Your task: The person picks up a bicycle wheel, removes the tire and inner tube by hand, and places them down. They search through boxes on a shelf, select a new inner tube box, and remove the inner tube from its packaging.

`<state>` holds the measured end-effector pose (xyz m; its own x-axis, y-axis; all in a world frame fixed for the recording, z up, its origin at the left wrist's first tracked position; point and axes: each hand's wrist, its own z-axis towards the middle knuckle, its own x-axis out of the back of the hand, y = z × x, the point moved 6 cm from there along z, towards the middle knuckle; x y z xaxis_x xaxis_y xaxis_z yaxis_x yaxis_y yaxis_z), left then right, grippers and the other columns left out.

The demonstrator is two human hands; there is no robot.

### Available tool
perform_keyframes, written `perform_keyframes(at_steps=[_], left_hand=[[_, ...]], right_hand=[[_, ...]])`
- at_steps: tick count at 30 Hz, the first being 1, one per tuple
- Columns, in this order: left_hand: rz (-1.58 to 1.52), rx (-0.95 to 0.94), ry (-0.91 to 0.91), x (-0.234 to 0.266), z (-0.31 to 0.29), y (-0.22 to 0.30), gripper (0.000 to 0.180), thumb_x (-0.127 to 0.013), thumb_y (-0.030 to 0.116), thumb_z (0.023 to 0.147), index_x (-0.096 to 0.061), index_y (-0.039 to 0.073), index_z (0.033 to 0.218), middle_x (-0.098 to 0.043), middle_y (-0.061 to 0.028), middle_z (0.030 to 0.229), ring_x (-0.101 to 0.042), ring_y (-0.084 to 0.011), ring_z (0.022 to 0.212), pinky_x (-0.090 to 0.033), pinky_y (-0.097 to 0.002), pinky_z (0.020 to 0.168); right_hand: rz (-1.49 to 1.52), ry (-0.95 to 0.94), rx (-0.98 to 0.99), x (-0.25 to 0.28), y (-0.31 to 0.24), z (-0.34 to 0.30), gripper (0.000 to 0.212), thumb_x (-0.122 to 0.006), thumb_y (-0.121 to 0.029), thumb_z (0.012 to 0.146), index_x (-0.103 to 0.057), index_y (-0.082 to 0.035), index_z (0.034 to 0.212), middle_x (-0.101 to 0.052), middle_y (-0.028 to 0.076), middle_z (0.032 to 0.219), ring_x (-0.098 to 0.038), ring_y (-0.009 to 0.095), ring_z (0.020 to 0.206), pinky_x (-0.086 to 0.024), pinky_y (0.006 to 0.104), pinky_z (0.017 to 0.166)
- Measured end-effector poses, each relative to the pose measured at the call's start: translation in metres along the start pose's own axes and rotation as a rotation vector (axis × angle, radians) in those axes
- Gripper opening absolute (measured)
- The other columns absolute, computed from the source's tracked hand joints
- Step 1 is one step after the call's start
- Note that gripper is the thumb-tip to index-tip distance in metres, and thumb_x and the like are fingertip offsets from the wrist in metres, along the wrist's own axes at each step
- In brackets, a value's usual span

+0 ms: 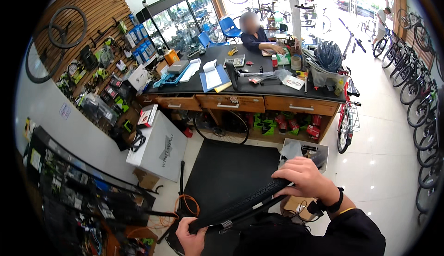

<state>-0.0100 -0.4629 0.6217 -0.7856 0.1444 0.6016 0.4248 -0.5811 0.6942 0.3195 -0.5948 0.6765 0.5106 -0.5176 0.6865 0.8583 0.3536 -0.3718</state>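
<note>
Head view: black rubber tyre with patterned tread point(249, 201) gripped at both ends

Both bare hands are engaged. The left hand point(191, 237) is closed around the near end, thumb laid along the upper side. The right hand point(298, 178) has its fingers bent over the far end and its thumb beneath; the gap between them is filled by the rubber. The full depth of either hold cannot be told.

The tyre slants from lower left to upper right, close before the torso and over the black rectangular floor mat point(231, 163). A treaded run faces up; a smoother black run lies just below it. A thin orange cable point(198, 206) loops near the left hand, and a brown cardboard box point(290, 206) sits below the right forearm.

Assessment of handling: the rubber probably flexes and springs back, so both ends call for a firm, even hold. Tension should be shared between the hands, without twisting the edges. The left end is best kept off the cable, where snagging appears the chief risk. Fingertips should stay outside any fold that could pinch.
</note>
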Motion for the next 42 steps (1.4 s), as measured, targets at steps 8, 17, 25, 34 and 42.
perform_keyframes(at_steps=[8, 17, 25, 34, 42], left_hand=[[-0.064, 0.145, -0.115, -0.024, 0.143, -0.09, 0.033, -0.087, 0.01, 0.06, -0.065, 0.003, 0.084, -0.064, -0.009, 0.081, -0.061, -0.0264, 0.079, -0.047, -0.036, 0.072], [-0.003, -0.204, -0.261, -0.077, 0.284, -0.132, 0.027, -0.086, 0.014, 0.06, -0.065, 0.007, 0.075, -0.062, -0.0059, 0.07, -0.061, -0.0296, 0.07, -0.046, -0.0385, 0.069], [-0.073, -0.388, -0.512, -0.089, 0.421, -0.202, 0.037, -0.089, 0.019, 0.062, -0.066, 0.006, 0.089, -0.065, -0.009, 0.081, -0.062, -0.0296, 0.078, -0.047, -0.0387, 0.075], [-0.113, -0.506, -0.798, -0.139, 0.512, -0.311, 0.043, -0.089, 0.027, 0.066, -0.067, 0.006, 0.096, -0.065, -0.0107, 0.091, -0.063, -0.0319, 0.089, -0.05, -0.0414, 0.083], [-0.231, -0.333, -0.71, -0.188, 0.538, -0.366, 0.071, -0.09, 0.029, 0.064, -0.059, 0.003, 0.123, -0.061, -0.018, 0.119, -0.059, -0.0364, 0.112, -0.048, -0.0421, 0.098]], right_hand=[[0.066, -0.248, -0.241, -0.052, 0.069, 0.07, 0.046, -0.079, -0.039, 0.08, -0.062, -0.006, 0.107, -0.064, 0.008, 0.09, -0.063, 0.029, 0.086, -0.048, 0.0379, 0.078], [-0.15, -0.218, -0.552, -0.137, 0.15, 0.081, 0.042, -0.082, -0.028, 0.075, -0.062, -0.007, 0.105, -0.064, 0.008, 0.096, -0.06, 0.03, 0.096, -0.046, 0.0401, 0.084], [-0.131, -0.017, -0.731, -0.208, 0.188, 0.146, 0.039, -0.084, -0.023, 0.072, -0.064, -0.006, 0.101, -0.063, 0.011, 0.095, -0.06, 0.033, 0.094, -0.047, 0.041, 0.081], [-0.248, 0.011, -0.774, -0.251, 0.193, 0.249, 0.036, -0.084, -0.018, 0.07, -0.064, -0.007, 0.098, -0.06, 0.009, 0.091, -0.059, 0.032, 0.091, -0.046, 0.04, 0.081], [-0.371, 0.103, -0.886, -0.226, 0.212, 0.267, 0.033, -0.084, -0.013, 0.066, -0.065, -0.007, 0.093, -0.059, 0.008, 0.088, -0.057, 0.031, 0.089, -0.043, 0.0401, 0.079]])
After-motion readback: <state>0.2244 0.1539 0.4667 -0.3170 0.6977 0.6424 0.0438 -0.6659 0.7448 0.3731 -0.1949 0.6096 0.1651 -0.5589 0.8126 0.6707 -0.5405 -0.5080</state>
